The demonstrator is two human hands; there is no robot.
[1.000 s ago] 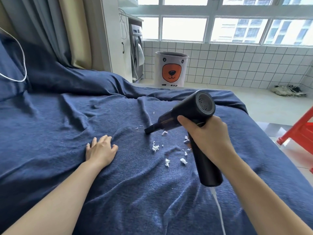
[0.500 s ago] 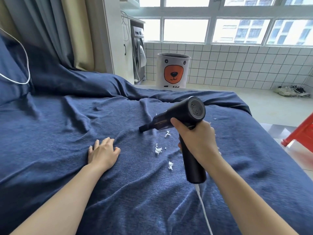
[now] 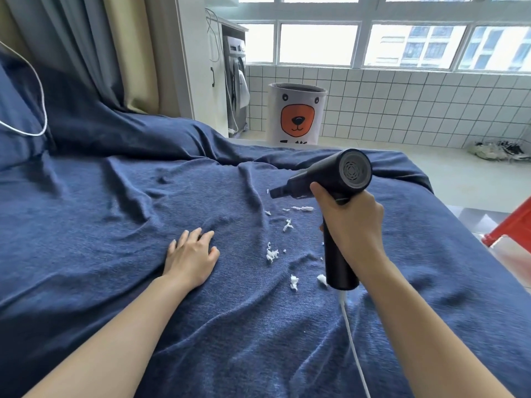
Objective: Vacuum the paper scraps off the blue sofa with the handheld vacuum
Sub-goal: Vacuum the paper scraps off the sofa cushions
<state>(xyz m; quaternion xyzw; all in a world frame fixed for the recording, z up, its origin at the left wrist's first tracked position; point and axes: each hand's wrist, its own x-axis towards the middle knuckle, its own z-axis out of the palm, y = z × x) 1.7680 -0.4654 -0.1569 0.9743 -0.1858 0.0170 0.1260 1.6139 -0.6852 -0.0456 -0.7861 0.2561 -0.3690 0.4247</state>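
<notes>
My right hand point(image 3: 352, 225) grips the handle of a black handheld vacuum point(image 3: 339, 173), whose narrow nozzle points left and slightly down just above the blue sofa cover point(image 3: 115, 225). A white cord point(image 3: 353, 349) hangs from the bottom of the handle. Several white paper scraps point(image 3: 271, 254) lie scattered on the cover below and left of the nozzle. My left hand point(image 3: 191, 254) rests flat on the fabric to the left of the scraps, fingers spread.
A white bin with an orange bear face point(image 3: 297, 114) stands on the floor beyond the sofa. A red stool point(image 3: 514, 228) sits at the right edge. Curtains point(image 3: 94, 53) hang at the back left, and a white cable point(image 3: 31, 130) loops over the cushion.
My right hand has lifted the vacuum and drawn it to the right, so the nozzle now sits farther back over the scraps. My left hand stays put on the cover.
</notes>
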